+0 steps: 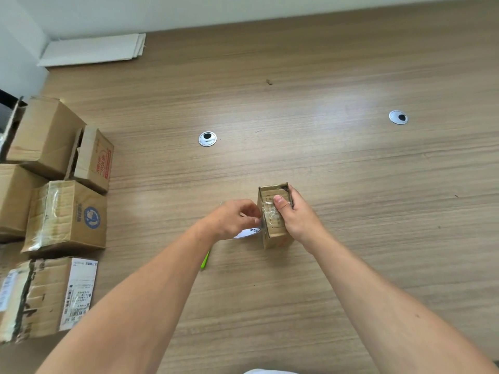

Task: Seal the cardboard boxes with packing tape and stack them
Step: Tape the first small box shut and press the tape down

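Two bare hands work on a small cardboard box (pixel 275 240) that stands on end near the middle of a wood-grain worktop (pixel 337 163). The right hand (pixel 298 221) wraps round the box's right side in a firm grip, fingers curled behind it and thumb pressed flat on the top face. Clear packing tape (pixel 270 210) lies wrinkled across that face under the thumb and runs off the left edge. The left hand (pixel 232 218), just left of the box, has its fingers curled and pinches the tape at that edge. A tape roll (pixel 247 233) with a white core and black lettering shows beneath this hand, beside the foot of the box; whether the hand also bears on the roll cannot be told.

A green pen-like object (pixel 205 260) lies on the worktop, partly hidden under the left forearm.

Several larger cardboard boxes (pixel 43 136) crowd the left edge of the worktop, well apart from the hands. One has red print (pixel 94 160), one a blue round logo and glossy tape over its top (pixel 67 214), and the nearest carries a white shipping label (pixel 78 292).

Two round cable grommets (pixel 207 138) are set into the worktop beyond the hands, the second farther right (pixel 398 117). Flat white sheets (pixel 94 48) lie in the far left corner against the wall.
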{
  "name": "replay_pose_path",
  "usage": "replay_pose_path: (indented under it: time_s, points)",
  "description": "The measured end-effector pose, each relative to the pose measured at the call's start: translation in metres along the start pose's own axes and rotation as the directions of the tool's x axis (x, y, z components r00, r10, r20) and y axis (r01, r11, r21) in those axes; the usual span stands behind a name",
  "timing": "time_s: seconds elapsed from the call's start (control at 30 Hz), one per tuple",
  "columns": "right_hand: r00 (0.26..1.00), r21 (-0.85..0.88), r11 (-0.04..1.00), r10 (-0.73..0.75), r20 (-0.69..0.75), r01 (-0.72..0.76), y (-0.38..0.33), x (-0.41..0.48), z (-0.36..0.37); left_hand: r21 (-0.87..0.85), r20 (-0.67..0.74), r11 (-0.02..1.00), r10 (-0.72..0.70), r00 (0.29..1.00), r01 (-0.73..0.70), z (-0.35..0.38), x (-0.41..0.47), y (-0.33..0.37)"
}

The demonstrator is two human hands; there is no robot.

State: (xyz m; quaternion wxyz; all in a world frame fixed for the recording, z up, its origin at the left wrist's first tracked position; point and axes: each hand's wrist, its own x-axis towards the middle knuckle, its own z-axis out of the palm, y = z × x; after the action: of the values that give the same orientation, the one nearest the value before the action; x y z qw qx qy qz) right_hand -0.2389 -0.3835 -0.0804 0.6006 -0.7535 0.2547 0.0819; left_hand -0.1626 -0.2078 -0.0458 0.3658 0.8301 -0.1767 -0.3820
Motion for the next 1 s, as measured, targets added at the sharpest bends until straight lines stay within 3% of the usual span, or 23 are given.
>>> replay_pose_path:
  time_s: [0.2, 0.53, 0.7, 1.0]
  points:
    - [1.000, -0.027, 1.000, -0.013, -0.018, 0.013, -0.005, -0.003, 0.002, -0.023, -0.027, 0.996, -0.081, 0.996, 0.081, 0.006, -0.004, -0.002]
    - [0.999, -0.152, 0.988, -0.038, -0.037, 0.032, -0.014, -0.008, 0.003, -0.333, -0.111, 0.924, -0.237, 0.965, 0.189, 0.019, -0.016, -0.002]
    - [0.998, -0.136, 0.990, -0.038, -0.046, 0.031, -0.014, -0.012, -0.005, -0.217, -0.191, 0.933, -0.328, 0.925, 0.287, 0.023, -0.023, -0.015]
    - [0.999, -0.189, 0.982, -0.007, -0.046, -0.001, -0.024, -0.012, -0.002, -0.435, -0.199, 0.879, -0.305, 0.931, 0.195, -0.001, -0.031, -0.006]
